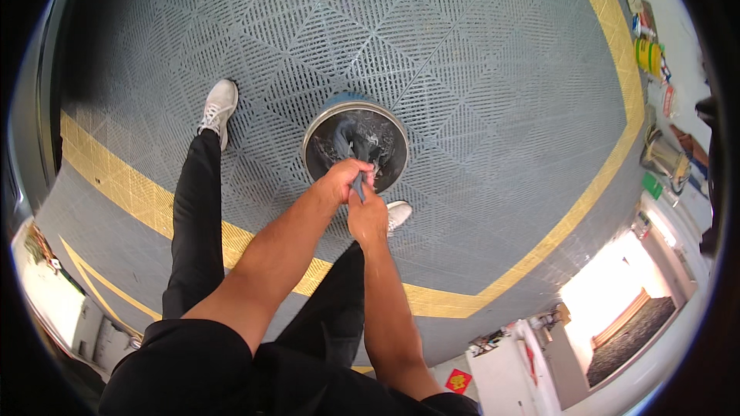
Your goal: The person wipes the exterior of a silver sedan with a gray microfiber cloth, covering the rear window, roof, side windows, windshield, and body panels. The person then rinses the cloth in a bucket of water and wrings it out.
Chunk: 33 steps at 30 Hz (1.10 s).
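A round bucket with a pale metallic rim and a bluish outer side stands on the floor before me. Out of its dark inside rises a wet grey cloth. Whitish streaks, perhaps suds, show around the cloth. My left hand grips the cloth over the near rim. Just below it in the picture, and close against it, my right hand grips the cloth's near end. Most of the gripped part is hidden by my fingers.
Slatted grey plastic floor tiles with yellow border strips lie around me. My shoes flank the bucket. A dark vehicle-like body edges the far left. Along the right wall sit a yellow-green container and assorted items.
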Motion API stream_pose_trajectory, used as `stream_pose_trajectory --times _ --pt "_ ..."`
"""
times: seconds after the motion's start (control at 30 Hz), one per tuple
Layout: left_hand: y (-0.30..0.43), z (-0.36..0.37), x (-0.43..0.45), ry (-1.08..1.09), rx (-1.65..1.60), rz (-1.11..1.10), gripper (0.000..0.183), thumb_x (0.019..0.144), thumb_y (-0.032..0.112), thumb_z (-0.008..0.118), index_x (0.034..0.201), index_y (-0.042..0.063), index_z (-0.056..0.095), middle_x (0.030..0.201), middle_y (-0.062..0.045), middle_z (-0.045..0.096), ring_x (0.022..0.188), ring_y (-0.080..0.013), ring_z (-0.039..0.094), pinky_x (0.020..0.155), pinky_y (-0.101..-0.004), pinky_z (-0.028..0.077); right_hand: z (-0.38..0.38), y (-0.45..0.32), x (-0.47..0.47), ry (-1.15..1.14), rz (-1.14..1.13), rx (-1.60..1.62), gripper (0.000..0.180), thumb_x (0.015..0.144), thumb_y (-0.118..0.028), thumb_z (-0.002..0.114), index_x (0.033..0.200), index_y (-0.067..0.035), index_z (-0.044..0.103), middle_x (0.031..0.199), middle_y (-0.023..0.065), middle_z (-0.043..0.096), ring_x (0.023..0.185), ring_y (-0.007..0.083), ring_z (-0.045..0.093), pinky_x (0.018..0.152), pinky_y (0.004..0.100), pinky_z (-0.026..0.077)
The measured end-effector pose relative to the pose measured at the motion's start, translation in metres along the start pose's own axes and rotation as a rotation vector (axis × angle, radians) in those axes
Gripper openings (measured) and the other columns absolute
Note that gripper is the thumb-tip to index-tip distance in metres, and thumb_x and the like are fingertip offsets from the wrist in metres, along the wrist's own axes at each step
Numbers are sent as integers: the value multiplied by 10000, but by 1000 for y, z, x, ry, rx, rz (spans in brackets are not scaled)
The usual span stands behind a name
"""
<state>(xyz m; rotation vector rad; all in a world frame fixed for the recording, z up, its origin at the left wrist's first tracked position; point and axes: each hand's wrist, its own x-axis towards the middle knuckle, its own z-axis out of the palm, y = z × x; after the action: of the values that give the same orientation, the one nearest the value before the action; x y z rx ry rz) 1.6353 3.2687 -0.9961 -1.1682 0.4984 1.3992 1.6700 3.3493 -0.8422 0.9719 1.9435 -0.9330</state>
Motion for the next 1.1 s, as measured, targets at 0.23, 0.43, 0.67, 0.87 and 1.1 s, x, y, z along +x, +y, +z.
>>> stream_pose_trajectory --times 0.23,0.43,0.67,0.87,1.1 --pt "-25 21 10 92 -187 115 141 918 112 651 790 86 597 614 -60 546 511 -226 550 484 -415 457 -129 -36 -203 -39 -114 -144 417 994 -248 684 1383 -100 663 891 299 692 833 475 713 712 494 548" --pt "-26 36 5 186 -160 242 117 911 126 673 817 88 616 638 -83 576 523 -260 556 514 -465 473 -227 -52 -357 -51 -205 -240 414 974 -206 707 1337 -13 666 857 225 737 722 371 737 671 441 563" --pt "-22 55 -33 295 -180 359 69 944 114 654 893 70 639 711 -84 615 548 -245 564 530 -404 495 -303 -45 -464 120 -404 -46 370 845 -174 858 1148 15 761 797 154 700 621 280 653 578 396 503" --pt "-24 79 -153 -119 916 262 347 972 412 686 1118 105 754 998 -63 761 1016 -197 654 1041 -539 436 -327 -31 -469 845 -577 -115 413 986 -227 629 1250 85 693 916 167 760 839 233 708 773 391 542" --pt "-53 120 -310 -359 1027 -60 983 1003 828 280 1490 23 565 1306 -188 732 1088 -202 707 948 -326 515 -282 -61 -319 1079 -503 -42 267 918 -165 722 1132 -52 609 864 172 710 712 369 717 610 494 559"
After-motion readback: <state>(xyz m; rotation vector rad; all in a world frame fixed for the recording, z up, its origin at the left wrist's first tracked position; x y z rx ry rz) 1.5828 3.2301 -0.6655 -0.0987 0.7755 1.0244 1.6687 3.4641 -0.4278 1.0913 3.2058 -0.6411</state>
